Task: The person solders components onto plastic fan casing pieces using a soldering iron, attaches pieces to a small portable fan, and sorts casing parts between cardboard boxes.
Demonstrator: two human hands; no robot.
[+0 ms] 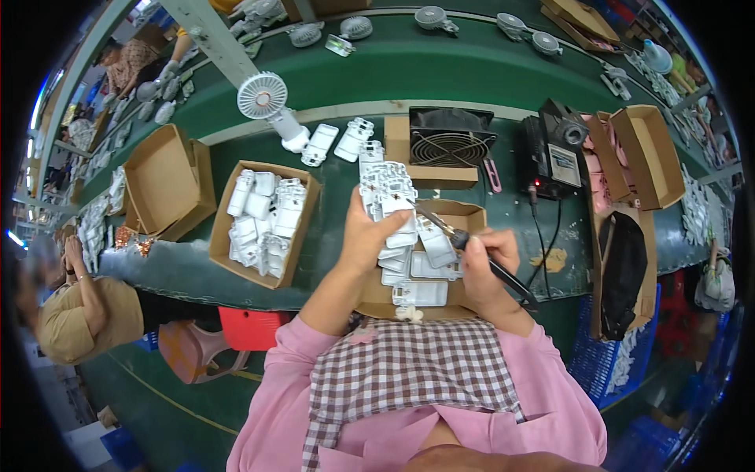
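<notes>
My left hand (366,236) is closed round a white plastic housing (387,187) with small parts inside it, thumb lying across its near end. In my right hand (489,263) is a soldering iron (511,282) with a black handle, gripped like a pen. Its metal tip points up and left at the housing; whether they touch I cannot tell. Below both hands stands a cardboard box (469,211) with several white housings (421,293) in it. More white housings (320,145) lie on the bench beyond my left hand.
Left of my hands, a cardboard box (303,216) holds many white housings. A small fan (262,96) stands behind it, and a black square fan (452,138) sits ahead. At right are a black soldering station (553,157) and its cable. A person (90,315) is at far left.
</notes>
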